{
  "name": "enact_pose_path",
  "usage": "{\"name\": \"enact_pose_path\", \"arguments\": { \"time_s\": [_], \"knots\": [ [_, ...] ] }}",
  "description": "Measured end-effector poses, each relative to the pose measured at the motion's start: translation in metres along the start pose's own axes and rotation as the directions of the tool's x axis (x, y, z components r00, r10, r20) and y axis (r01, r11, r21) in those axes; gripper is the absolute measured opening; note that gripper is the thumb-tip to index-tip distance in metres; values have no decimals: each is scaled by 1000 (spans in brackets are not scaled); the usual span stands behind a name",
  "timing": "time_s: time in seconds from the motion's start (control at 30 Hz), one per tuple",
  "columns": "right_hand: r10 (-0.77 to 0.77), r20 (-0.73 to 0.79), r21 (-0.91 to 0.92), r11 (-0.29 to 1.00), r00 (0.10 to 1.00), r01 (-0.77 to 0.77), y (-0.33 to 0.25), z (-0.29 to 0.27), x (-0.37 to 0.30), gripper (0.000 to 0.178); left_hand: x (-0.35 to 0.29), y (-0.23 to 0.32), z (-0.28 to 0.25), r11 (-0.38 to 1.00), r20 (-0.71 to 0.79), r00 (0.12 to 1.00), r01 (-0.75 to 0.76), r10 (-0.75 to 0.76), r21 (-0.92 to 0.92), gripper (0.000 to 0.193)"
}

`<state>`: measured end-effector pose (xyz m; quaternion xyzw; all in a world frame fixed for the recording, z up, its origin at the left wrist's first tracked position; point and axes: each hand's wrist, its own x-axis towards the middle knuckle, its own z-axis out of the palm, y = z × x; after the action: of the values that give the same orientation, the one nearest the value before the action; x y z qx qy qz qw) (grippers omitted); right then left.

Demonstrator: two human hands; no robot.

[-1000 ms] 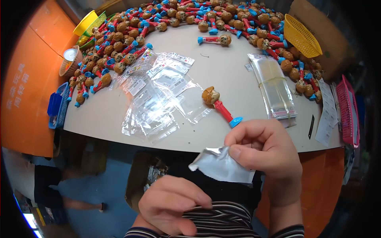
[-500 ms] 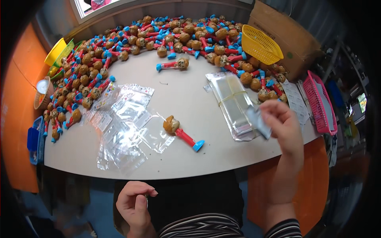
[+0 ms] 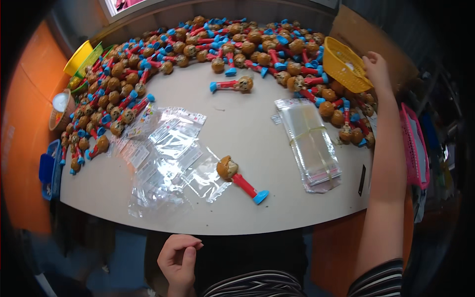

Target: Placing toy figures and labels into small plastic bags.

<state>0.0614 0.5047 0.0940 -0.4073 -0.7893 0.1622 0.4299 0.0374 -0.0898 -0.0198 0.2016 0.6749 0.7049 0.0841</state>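
Observation:
My right hand (image 3: 377,69) reaches far out to the right rim of a yellow plastic basket (image 3: 341,62), its fingers curled; anything inside them is hidden. Low in front of the table edge is my left hand (image 3: 180,260), thumb pressed to bent fingers, and I cannot make out what it pinches. A toy figure (image 3: 242,183) with a brown head, red body and blue base lies on the near middle of the table. Left of it spread loose clear plastic bags (image 3: 166,158). A banded stack of clear bags (image 3: 309,141) lies to the right.
A heap of similar figures (image 3: 198,44) curves round the back and left, with one lone figure (image 3: 232,85) before it. A black strip (image 3: 361,180) lies near the right edge. Beyond are a pink basket (image 3: 414,146), a cardboard box (image 3: 363,29) and, at left, a blue basket (image 3: 49,171).
My right hand has moved from the bag stack up to the yellow basket; the grey packet it held no longer shows. The whole view has shifted slightly. My left hand keeps its pose.

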Motion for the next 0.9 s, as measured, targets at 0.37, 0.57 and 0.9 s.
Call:
{"name": "enact_pose_path", "arguments": {
  "time_s": [0.37,0.57,0.9],
  "knots": [
    [-227,812,264,964,538,7,-126,-19,-286,20,30,6,-9,984,-5,1000,-27,29,177,9],
    [-123,747,324,926,653,-196,-129,-7,-336,36,60,13,10,858,165,972,-224,165,463,20],
    [-134,679,208,978,722,-14,-119,13,-366,27,95,-60,36,642,269,929,-371,255,671,21]
  ]
}}
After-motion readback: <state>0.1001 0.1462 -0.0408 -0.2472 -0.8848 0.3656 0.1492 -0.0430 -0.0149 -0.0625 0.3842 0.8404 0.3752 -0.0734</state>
